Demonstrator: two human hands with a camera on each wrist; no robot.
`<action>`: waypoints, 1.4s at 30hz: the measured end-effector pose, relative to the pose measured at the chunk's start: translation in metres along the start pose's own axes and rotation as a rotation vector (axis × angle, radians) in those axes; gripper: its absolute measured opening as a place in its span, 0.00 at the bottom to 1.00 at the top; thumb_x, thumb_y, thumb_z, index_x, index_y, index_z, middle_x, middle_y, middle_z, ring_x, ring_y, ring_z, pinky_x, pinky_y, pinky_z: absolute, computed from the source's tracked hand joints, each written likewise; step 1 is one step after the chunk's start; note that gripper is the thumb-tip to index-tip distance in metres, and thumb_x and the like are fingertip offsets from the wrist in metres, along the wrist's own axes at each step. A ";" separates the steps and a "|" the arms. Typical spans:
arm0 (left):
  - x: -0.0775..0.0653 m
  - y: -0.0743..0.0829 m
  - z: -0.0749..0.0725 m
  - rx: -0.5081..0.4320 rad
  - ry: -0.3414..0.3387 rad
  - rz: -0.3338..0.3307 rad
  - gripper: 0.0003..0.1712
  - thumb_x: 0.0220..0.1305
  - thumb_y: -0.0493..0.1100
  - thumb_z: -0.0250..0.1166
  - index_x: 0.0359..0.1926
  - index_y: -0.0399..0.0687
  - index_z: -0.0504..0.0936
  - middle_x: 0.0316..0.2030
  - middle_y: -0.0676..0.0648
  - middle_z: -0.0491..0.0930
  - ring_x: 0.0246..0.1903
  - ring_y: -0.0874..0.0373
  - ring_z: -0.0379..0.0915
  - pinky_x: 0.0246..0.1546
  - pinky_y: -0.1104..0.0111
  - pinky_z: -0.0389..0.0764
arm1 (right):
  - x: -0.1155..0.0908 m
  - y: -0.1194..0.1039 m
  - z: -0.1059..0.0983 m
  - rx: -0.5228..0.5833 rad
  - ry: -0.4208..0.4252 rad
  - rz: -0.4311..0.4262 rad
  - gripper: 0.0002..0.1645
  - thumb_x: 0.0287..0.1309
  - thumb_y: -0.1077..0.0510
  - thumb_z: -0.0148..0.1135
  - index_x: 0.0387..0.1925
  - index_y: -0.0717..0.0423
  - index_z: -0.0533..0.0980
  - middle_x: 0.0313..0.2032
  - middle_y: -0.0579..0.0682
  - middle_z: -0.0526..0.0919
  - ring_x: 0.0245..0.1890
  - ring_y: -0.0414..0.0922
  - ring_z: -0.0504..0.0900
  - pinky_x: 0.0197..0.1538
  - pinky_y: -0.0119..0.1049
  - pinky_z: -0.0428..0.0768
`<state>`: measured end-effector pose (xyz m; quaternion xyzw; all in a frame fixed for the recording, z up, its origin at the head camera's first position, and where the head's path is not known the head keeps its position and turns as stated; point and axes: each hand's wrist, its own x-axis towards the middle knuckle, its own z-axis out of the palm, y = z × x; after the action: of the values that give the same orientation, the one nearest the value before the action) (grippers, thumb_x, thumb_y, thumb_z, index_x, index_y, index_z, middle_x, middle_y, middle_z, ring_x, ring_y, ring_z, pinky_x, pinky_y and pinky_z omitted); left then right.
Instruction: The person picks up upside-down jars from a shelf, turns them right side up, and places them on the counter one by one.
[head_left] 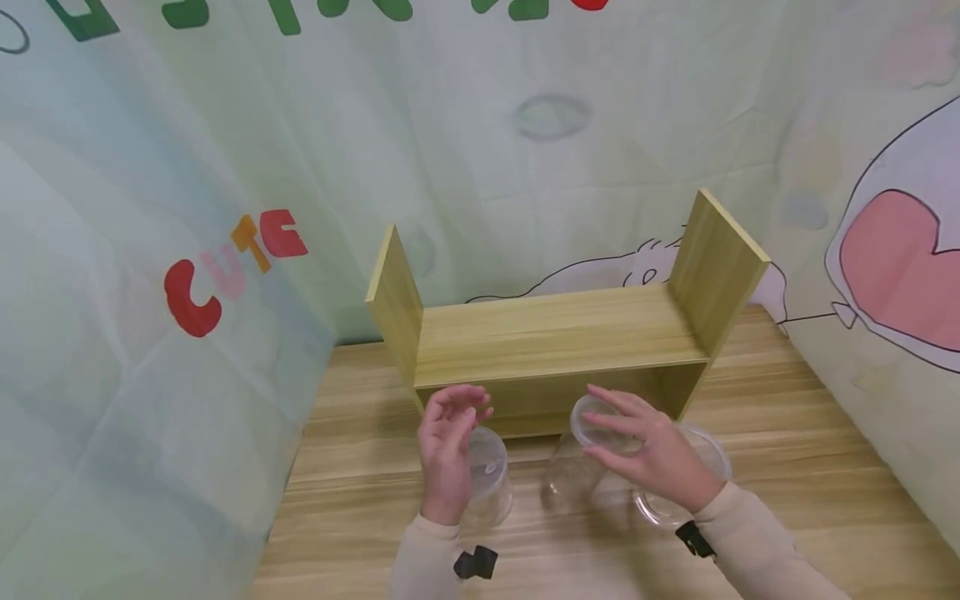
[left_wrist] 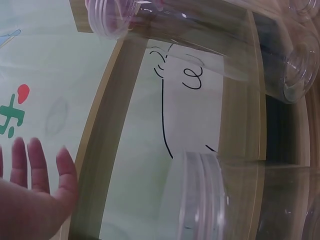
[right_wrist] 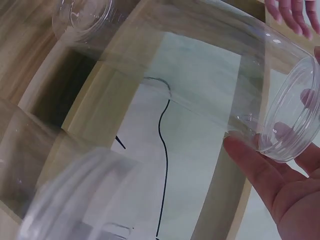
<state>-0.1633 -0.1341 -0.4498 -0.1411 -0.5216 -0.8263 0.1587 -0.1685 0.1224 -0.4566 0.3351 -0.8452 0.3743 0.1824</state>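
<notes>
Three clear jars stand in a row before a wooden shelf. The left jar (head_left: pixel 491 500) is short, and my left hand (head_left: pixel 447 446) hovers beside its lid (left_wrist: pixel 202 200) with loose fingers, holding nothing. The middle jar (head_left: pixel 567 479) is taller. Around its top, my right hand (head_left: pixel 660 454) grips with thumb and spread fingers; in the right wrist view the fingertips show through the clear rim (right_wrist: pixel 287 117). Partly hidden behind my right hand and wrist is the right jar (head_left: pixel 716 458). Its ridged lid (right_wrist: pixel 82 200) is blurred in the right wrist view.
The wooden shelf (head_left: pixel 555 333) has two upright side panels and a low compartment behind the jars. It stands on a wood-grain table (head_left: pixel 352 467). A printed cloth (head_left: pixel 480 167) with letters and drawings hangs behind and at both sides.
</notes>
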 end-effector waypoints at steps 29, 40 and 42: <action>-0.009 0.000 -0.016 0.044 -0.010 0.044 0.12 0.61 0.27 0.50 0.43 0.20 0.64 0.33 0.31 0.73 0.34 0.41 0.74 0.43 0.51 0.75 | -0.008 -0.001 0.031 -0.107 -0.079 -0.011 0.26 0.36 0.50 0.74 0.43 0.51 0.80 0.56 0.50 0.72 0.53 0.48 0.71 0.48 0.44 0.76; -0.011 -0.001 -0.019 0.014 0.013 0.047 0.11 0.60 0.25 0.49 0.42 0.17 0.62 0.32 0.37 0.75 0.33 0.46 0.74 0.37 0.57 0.79 | -0.010 0.001 0.037 -0.107 -0.124 0.015 0.28 0.39 0.48 0.73 0.46 0.50 0.78 0.58 0.47 0.69 0.55 0.47 0.70 0.46 0.42 0.77; -0.011 -0.001 -0.019 0.014 0.016 0.039 0.11 0.59 0.25 0.49 0.42 0.18 0.63 0.32 0.38 0.75 0.33 0.46 0.74 0.36 0.57 0.79 | -0.010 0.002 0.037 -0.101 -0.122 0.008 0.28 0.38 0.49 0.73 0.46 0.50 0.78 0.58 0.49 0.69 0.54 0.48 0.70 0.46 0.42 0.77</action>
<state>-0.1551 -0.1498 -0.4634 -0.1437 -0.5234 -0.8204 0.1799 -0.1648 0.0999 -0.4872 0.3444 -0.8738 0.3109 0.1455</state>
